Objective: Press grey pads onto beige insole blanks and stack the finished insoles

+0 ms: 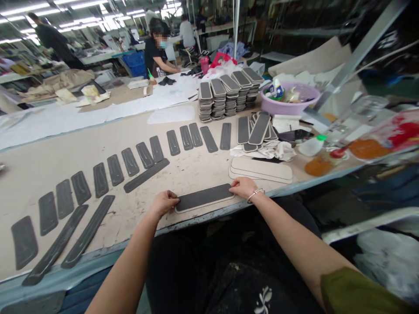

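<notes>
Left hand (166, 202) in pinch grip. Right hand (245, 188) likewise pinched, slightly farther. Left forearm (131, 257) and right forearm (291, 237) extend far, converging.

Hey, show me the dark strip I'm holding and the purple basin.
Dark strip (205, 197): head view, middle of its top face.
Purple basin (290, 108): head view, on its front wall.

A purple tub (288, 106) stands on the right part of the counter (203, 174), with several small things inside. Farther back there is a pink cup (204, 65), and near it a red bag (224, 59). A long white sheet (131, 104) lies along the far side. Behind it works a person (157, 56) with a blue mask, and beside this person is a blue crate (135, 64). Bright lights (90, 4) hang above.
</notes>
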`<action>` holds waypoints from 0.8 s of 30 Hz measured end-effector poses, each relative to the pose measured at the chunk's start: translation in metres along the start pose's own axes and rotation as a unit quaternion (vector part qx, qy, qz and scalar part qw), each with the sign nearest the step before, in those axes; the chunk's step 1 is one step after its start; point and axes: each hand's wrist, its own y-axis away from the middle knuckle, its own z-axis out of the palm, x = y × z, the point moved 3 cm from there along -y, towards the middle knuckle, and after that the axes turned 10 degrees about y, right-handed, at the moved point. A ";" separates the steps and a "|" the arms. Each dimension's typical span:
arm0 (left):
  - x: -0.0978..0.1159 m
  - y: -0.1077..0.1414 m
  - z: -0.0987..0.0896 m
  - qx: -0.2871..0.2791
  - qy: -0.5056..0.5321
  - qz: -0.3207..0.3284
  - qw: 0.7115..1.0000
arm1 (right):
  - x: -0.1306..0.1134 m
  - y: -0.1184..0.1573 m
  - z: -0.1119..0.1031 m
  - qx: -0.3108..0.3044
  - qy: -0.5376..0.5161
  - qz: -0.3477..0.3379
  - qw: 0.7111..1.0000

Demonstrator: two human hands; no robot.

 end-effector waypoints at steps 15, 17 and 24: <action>0.011 0.003 0.000 0.014 -0.137 0.010 0.990 | 0.000 -0.004 0.003 0.005 0.032 -0.006 0.999; 0.012 0.004 0.001 0.018 -0.138 0.012 0.990 | -0.001 -0.003 0.002 0.003 0.036 -0.012 0.999; 0.018 0.009 0.002 0.035 -0.155 0.012 0.987 | -0.003 0.001 -0.001 0.004 0.040 -0.018 0.999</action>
